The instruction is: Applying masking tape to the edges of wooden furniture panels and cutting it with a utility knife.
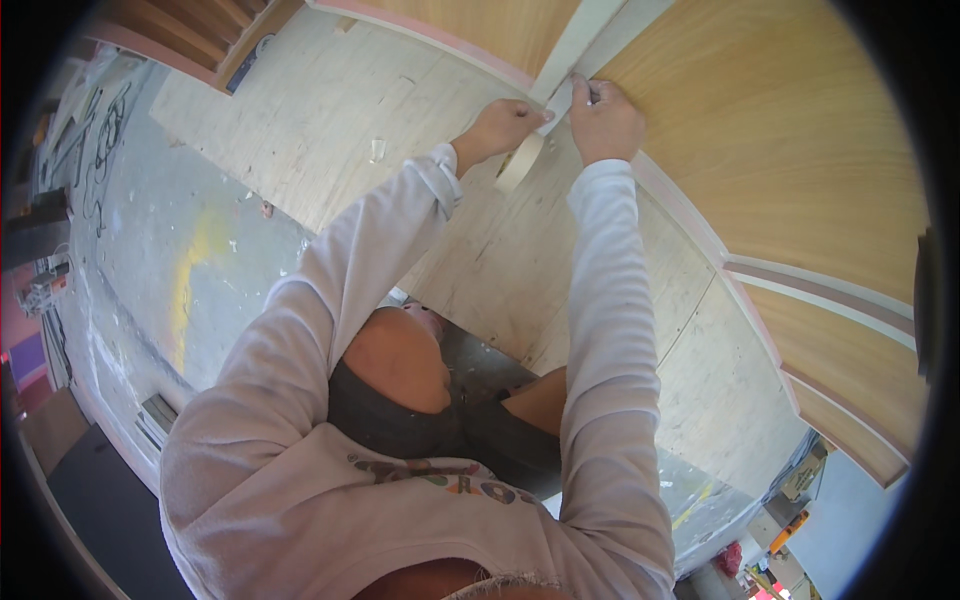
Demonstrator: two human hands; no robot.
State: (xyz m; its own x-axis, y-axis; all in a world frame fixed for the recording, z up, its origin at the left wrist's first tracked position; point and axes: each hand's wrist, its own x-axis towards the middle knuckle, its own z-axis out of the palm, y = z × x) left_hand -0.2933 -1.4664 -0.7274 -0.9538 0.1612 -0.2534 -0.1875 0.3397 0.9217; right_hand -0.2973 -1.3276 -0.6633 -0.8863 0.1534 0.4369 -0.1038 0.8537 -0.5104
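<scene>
Two pinches on cream, ring-rolled paper tape [520, 165]: left hand [507, 127] 12 o'clock, right hand [607, 120] 1 o'clock; best kept taut.

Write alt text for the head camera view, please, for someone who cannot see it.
A person's left hand and right hand hold a pale strip between them beside a wood-toned panel, a cream tape roll near the left hand. Pale boards and a paint-stained grey floor lie below.
</scene>
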